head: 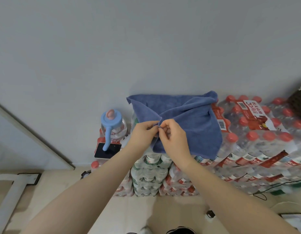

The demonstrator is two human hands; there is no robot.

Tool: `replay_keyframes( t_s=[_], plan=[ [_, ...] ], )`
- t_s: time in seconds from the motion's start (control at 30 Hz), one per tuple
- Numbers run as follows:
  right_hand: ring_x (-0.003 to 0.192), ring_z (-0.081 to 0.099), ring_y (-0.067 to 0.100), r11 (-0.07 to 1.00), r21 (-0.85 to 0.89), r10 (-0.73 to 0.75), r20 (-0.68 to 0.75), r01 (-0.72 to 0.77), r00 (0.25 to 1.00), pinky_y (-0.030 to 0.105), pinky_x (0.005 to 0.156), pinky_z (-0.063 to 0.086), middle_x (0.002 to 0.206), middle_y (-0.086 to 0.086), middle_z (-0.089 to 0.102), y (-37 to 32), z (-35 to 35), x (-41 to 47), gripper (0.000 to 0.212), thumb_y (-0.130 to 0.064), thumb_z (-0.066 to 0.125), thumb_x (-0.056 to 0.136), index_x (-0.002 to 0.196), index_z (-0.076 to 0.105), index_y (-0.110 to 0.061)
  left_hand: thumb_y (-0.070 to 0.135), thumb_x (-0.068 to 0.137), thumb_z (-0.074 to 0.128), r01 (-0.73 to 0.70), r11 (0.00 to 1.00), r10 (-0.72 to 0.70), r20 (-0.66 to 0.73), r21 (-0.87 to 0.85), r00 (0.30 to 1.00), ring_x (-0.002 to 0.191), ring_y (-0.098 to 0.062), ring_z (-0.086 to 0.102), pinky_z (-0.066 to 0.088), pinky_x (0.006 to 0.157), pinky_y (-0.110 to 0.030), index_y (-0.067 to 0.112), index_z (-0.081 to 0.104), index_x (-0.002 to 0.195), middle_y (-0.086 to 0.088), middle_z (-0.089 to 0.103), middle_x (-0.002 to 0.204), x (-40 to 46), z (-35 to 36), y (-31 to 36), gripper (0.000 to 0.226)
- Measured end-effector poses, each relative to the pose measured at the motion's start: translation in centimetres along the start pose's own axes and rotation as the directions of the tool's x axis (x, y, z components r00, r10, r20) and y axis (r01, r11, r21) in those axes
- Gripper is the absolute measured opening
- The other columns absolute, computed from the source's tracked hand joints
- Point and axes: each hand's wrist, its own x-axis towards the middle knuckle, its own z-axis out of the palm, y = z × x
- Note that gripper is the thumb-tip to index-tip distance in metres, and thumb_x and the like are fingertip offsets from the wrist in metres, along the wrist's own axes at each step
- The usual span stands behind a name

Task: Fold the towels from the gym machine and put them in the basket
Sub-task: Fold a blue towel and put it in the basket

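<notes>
Blue towel [183,119] spread atop stacked packs of bottled water [257,132], against the wall. Left hand [143,134] and right hand [173,137] meeting at the towel's near edge, fingertips of both pinching corners together. Water jug with blue pump [111,125] at 9 o'clock of the towel. Basket not in view.

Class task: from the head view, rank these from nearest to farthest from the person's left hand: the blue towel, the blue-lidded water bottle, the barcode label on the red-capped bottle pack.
1. blue towel: pinched by the left hand, in the centre.
2. blue-lidded water bottle: off to the left.
3. barcode label: to the right, past the towel's edge.
</notes>
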Motion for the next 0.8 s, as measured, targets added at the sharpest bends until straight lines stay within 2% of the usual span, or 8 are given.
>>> replay_keyframes(
  t_s=[0.2,0.3,0.43,0.53,0.6,0.67,0.8],
  plan=[
    [0.074,0.051,0.0,0.994,-0.065,-0.088,0.01,0.088,0.996,0.006,0.071,0.041,0.089,-0.006,0.052,0.1,0.2,-0.2,0.01,-0.005,0.054,0.09,0.094,0.063,-0.008,-0.004,0.087,0.044,0.05,0.997,-0.045,0.093,-0.059,0.995,0.06,-0.01,0.042,0.036,0.063,-0.021,-0.008,0.063,0.088,-0.009,0.051,0.068,-0.3,-0.3,0.0,0.02],
    [0.075,0.051,-0.001,0.995,-0.072,-0.063,-0.007,0.063,0.998,0.007,0.072,0.041,0.088,-0.007,0.051,0.3,0.2,-0.1,0.011,-0.005,0.054,0.089,0.095,0.064,-0.008,-0.001,0.091,0.041,0.105,0.98,-0.085,0.12,-0.167,0.989,0.068,-0.014,0.046,0.04,0.063,-0.018,0.003,0.065,0.085,-0.013,0.053,0.078,-0.5,-0.1,0.3,0.024],
    [0.071,0.05,0.001,0.996,-0.084,-0.039,-0.033,0.036,0.999,0.014,0.072,0.041,0.085,-0.006,0.052,0.5,0.3,-0.2,0.011,-0.006,0.057,0.088,0.093,0.066,-0.008,0.008,0.095,0.043,0.117,0.964,-0.096,0.099,-0.239,0.99,0.082,-0.021,0.055,0.051,0.078,-0.025,0.003,0.066,0.089,-0.017,0.061,0.087,-1.1,0.3,0.1,0.024],
    [0.079,0.052,0.009,0.981,-0.172,-0.091,-0.012,0.088,0.996,0.021,0.073,0.044,0.089,-0.002,0.055,0.6,0.1,-0.4,0.014,-0.009,0.054,0.09,0.097,0.066,-0.009,0.015,0.093,0.05,0.105,0.96,-0.089,0.074,-0.259,0.993,0.086,-0.021,0.062,0.052,0.088,-0.033,0.005,0.069,0.087,-0.014,0.068,0.088,-1.3,0.6,0.0,0.022],
    [0.085,0.052,0.012,0.966,-0.219,-0.146,-0.01,0.14,0.989,0.025,0.074,0.045,0.09,-0.003,0.055,0.5,0.0,-0.5,0.014,-0.009,0.055,0.089,0.099,0.065,-0.01,0.013,0.092,0.053,0.102,0.95,-0.099,0.024,-0.294,0.995,0.083,-0.02,0.064,0.053,0.085,-0.032,0.01,0.069,0.082,-0.012,0.069,0.085,-1.1,0.6,0.3,0.018],
    [0.087,0.051,0.011,0.973,-0.192,-0.141,-0.044,0.13,0.989,0.026,0.075,0.045,0.091,-0.006,0.051,0.3,-0.4,-0.3,0.014,-0.01,0.057,0.087,0.102,0.06,-0.01,0.01,0.092,0.053,0.139,0.922,-0.147,0.004,-0.362,0.989,0.076,-0.018,0.062,0.054,0.076,-0.025,0.007,0.066,0.082,-0.011,0.067,0.081,-0.8,0.7,0.8,0.017],
    [0.084,0.049,0.007,0.982,-0.144,-0.136,-0.074,0.124,0.988,0.023,0.075,0.044,0.097,-0.009,0.048,0.3,-1.4,0.3,0.018,-0.015,0.059,0.089,0.106,0.057,-0.009,0.011,0.094,0.05,0.12,0.921,-0.137,-0.021,-0.37,0.99,0.071,-0.012,0.06,0.054,0.07,-0.02,0.007,0.064,0.081,-0.008,0.065,0.078,-0.7,1.1,2.2,0.02]
  ],
)
